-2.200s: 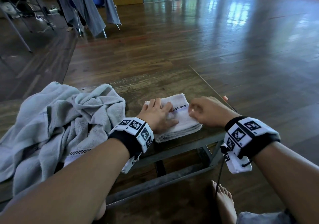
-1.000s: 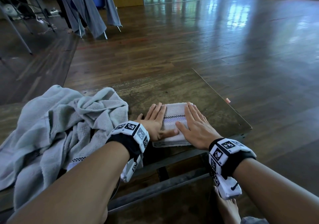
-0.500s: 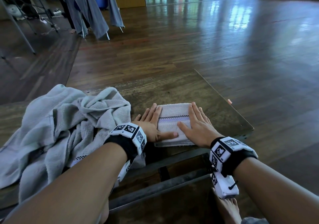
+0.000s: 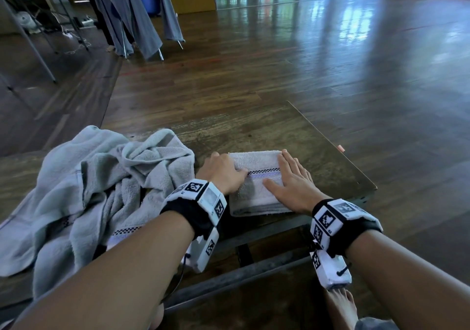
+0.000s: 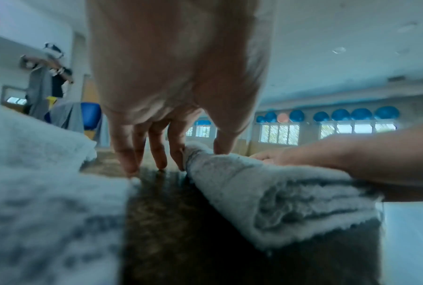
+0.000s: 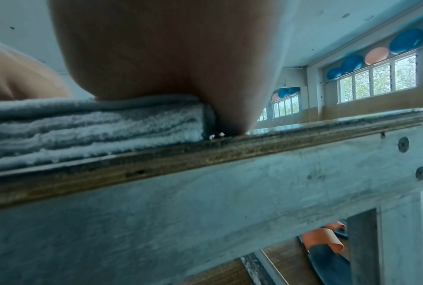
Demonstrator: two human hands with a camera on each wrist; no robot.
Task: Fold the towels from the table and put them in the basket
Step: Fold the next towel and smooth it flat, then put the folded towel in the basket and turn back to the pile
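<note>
Two hands flank one folded towel (image 4: pixel 258 194), which lies flat near the front edge of the tabletop (image 4: pixel 318 156), toward its right end. Its long axis runs away from the person, the folded layers stacked at the near edge and a checkered band crossing it from side to side.

On its left side, the left hand (image 4: pixel 223 174) is curled over the edge: in the left wrist view the thumb sits on top of the towel while the fingers (image 5: pixel 156 154) reach down beside it to the tabletop, the nearest one touching the towel's side, so the hand brackets that edge more than it clamps it. On the opposite side the right hand (image 4: pixel 292 184) lies palm down, its fingers straight and close together, pressing the top, with the outer edge of the palm reaching past the towel's right side to the tabletop.

I judge the fold done and the lift next; with both hands equally near, each already at a long side, the move is to slide the fingers under from left and right.

Further left, just beside the left wrist, lies a heap of unfolded towels (image 4: pixel 101 189). No basket shows in any view.
</note>
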